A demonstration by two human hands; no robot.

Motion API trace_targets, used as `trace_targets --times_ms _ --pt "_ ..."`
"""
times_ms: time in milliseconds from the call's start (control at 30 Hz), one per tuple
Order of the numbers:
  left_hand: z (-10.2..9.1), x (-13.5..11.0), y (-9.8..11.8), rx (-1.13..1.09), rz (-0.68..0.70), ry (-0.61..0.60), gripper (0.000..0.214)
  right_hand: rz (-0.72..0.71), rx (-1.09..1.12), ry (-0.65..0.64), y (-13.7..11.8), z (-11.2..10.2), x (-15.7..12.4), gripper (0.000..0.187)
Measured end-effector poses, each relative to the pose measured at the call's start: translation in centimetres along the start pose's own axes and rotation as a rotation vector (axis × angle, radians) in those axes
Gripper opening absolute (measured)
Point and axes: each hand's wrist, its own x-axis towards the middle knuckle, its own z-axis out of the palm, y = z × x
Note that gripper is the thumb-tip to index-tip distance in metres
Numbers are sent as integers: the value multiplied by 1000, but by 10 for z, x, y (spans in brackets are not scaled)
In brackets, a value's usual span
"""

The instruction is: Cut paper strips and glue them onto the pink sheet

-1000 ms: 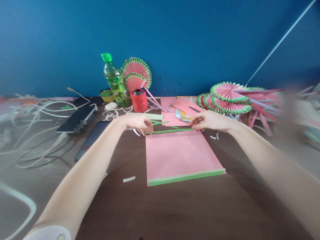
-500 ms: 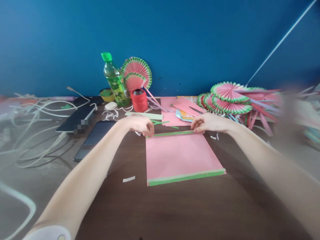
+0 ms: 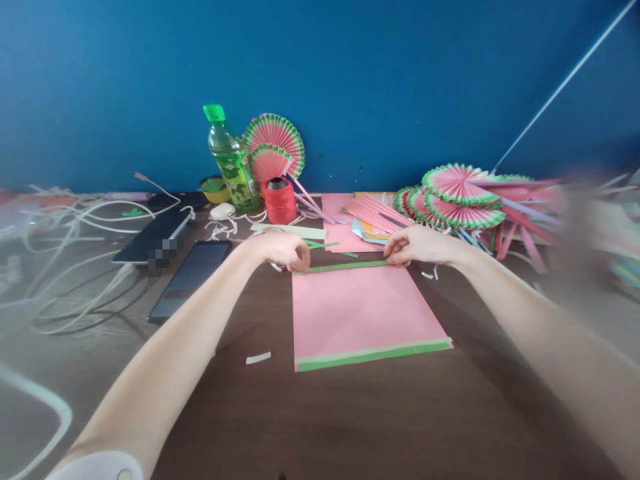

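Note:
A pink sheet of paper [image 3: 367, 310] lies on the dark table in front of me. Along its near edge runs a green band [image 3: 375, 356] with a pale strip beside it. A narrow green paper strip [image 3: 345, 266] stretches across the far edge of the sheet. At its left end, my left hand [image 3: 288, 250] is closed on it with fingertips at the sheet's far left corner. My right hand [image 3: 407, 245] pinches the other end by the far right corner. Curled fingers hide both ends of the strip.
Behind the sheet are loose green strips [image 3: 320, 245], pink papers [image 3: 333, 207] and a red spool [image 3: 279, 201]. Folded paper fans [image 3: 460, 185] pile up at right. A green-capped bottle [image 3: 233, 170] stands at the back. On the left lie phones [image 3: 193, 277] and tangled white cables [image 3: 75, 227].
Almost nothing differs. Both hands stay at the far corners with the green strip between them; the right fingers may have shifted very slightly.

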Motion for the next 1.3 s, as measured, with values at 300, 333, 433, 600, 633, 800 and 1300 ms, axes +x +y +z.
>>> trace_targets --times_ms 300,333,433,600,633,800,1300 --pt "4 8 -3 61 -65 41 28 17 23 -12 4 0 3 14" --pt "4 8 -3 60 -74 39 29 16 21 -13 4 0 3 15" --pt "5 10 -3 47 -90 25 30 14 17 -15 4 0 4 15" --pt "5 10 -2 71 -106 30 31 17 1 -17 3 0 3 15" --pt "5 10 -2 79 -108 36 32 18 -1 -20 3 0 3 15" --pt "4 9 -1 92 -119 47 31 28 -3 -14 2 0 2 15" --pt "4 11 -1 72 -129 19 32 23 -19 -13 0 0 2 14"
